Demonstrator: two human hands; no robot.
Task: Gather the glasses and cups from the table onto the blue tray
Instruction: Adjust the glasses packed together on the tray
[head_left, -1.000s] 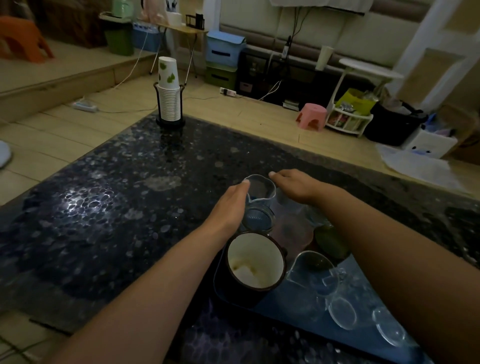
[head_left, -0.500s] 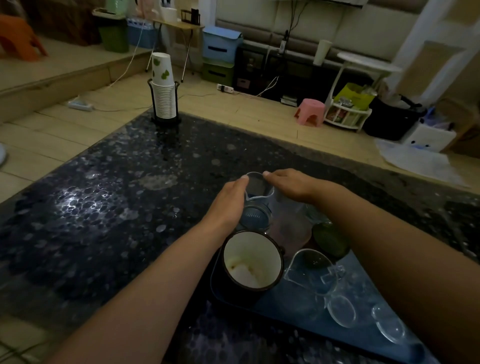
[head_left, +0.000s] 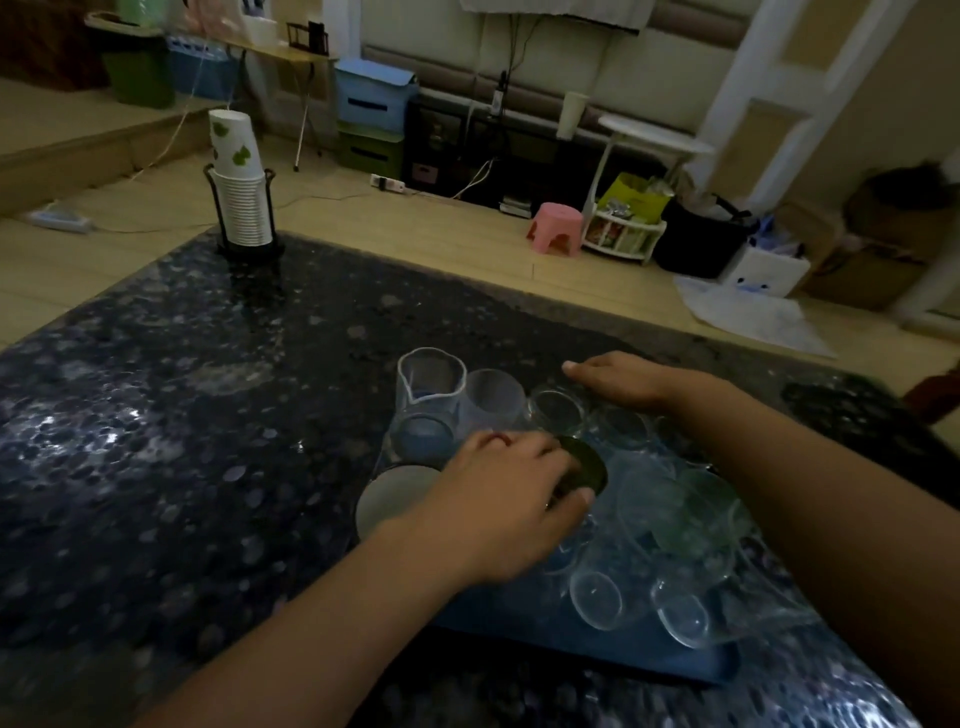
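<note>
- The left hand (head_left: 506, 499) reaches in from the lower left, palm down, fingers curled loosely with the thumb tip out to the right.
- The right hand (head_left: 626, 382) lies farther forward, palm down, fingers stretched flat and pointing left, forearm entering from the right.

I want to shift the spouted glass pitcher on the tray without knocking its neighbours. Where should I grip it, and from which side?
Probably the upper wall of the spouted glass pitcher, just under the rim, coming from the left. It stands upright at the blue tray's far-left corner with bare table to its left. A clear glass is close against its right side, and the left hand is low in front.
</note>
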